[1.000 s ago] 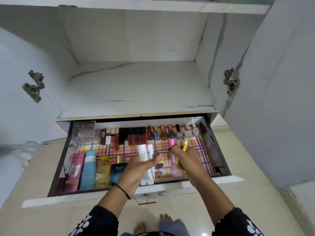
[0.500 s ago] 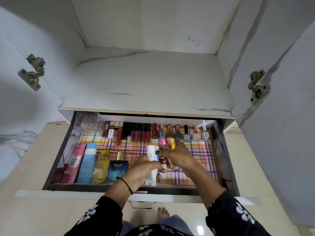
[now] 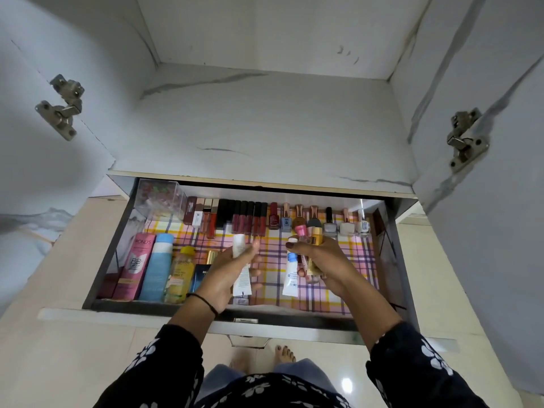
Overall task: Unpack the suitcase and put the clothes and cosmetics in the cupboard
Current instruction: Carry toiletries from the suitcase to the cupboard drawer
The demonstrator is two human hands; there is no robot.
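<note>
The cupboard's drawer (image 3: 106,254) is pulled out, lined with pink, yellow and purple check paper. My left hand (image 3: 232,269) grips a white tube (image 3: 243,278) over the drawer's middle. To its right, my right hand (image 3: 321,263) holds a bunch of small cosmetics (image 3: 309,234): a pink-capped bottle, a gold-capped tube and a white tube with a blue band (image 3: 290,275) that hangs down. Along the drawer's back stand lip glosses (image 3: 247,216) and nail polishes (image 3: 329,223). At the front left lie a pink Pond's tube (image 3: 135,263), a blue bottle (image 3: 157,263) and a yellow bottle (image 3: 179,272).
Above the drawer is a bare white marbled shelf (image 3: 265,128). Both cupboard doors stand open, with metal hinges on the left (image 3: 60,106) and right (image 3: 465,138). A clear plastic box (image 3: 159,198) sits in the drawer's back left corner. My bare feet (image 3: 282,353) show on the tiled floor below.
My hands have drawn apart: the left took one white tube to the left, while the right keeps the other tubes and bottles. The view has tilted down toward the drawer.
</note>
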